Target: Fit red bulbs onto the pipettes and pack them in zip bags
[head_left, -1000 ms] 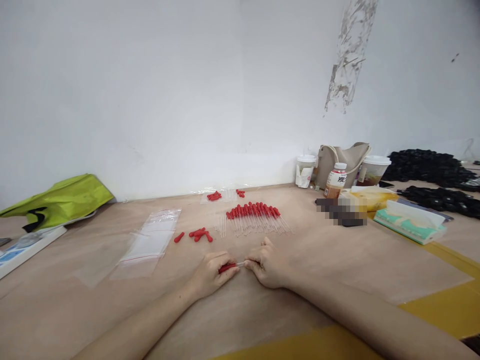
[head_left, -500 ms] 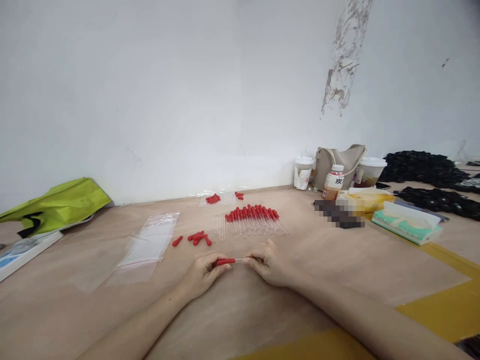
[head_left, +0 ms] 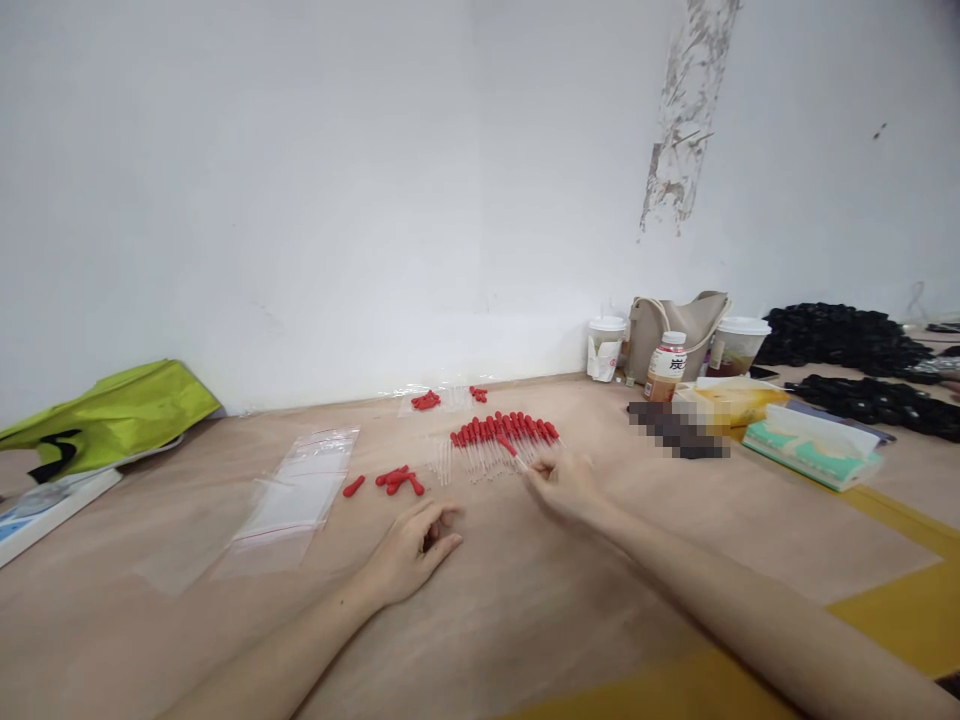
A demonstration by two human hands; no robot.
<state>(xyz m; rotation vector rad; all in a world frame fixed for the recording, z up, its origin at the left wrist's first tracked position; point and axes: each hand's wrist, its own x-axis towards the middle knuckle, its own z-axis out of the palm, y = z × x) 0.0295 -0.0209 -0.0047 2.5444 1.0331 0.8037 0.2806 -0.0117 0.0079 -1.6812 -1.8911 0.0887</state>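
Note:
A dropper [head_left: 508, 446] with a red rubber bulb and a thin clear tube is pinched by its tube in my right hand [head_left: 566, 484]. Its bulb end points toward a fanned row of red-bulbed droppers [head_left: 499, 428] on the table. My left hand [head_left: 415, 550] rests on the brown surface with fingers curled but apart, holding nothing. Just beyond it lie several loose red bulbs [head_left: 400, 480], with a single red bulb [head_left: 353, 486] to their left. Bare clear tubes [head_left: 444, 460] lie at the left end of the row.
Clear zip bags [head_left: 300, 490] lie at the left, near a yellow-green bag [head_left: 142, 405]. More red bulbs [head_left: 426, 400] rest on plastic by the wall. To the right stand a lidded cup [head_left: 605, 350], a drink bottle [head_left: 666, 368] and a tissue pack [head_left: 814, 450].
My right hand has moved forward with the dropper, away from my left hand. My left hand has let go of the red bulb and its fingers have parted.

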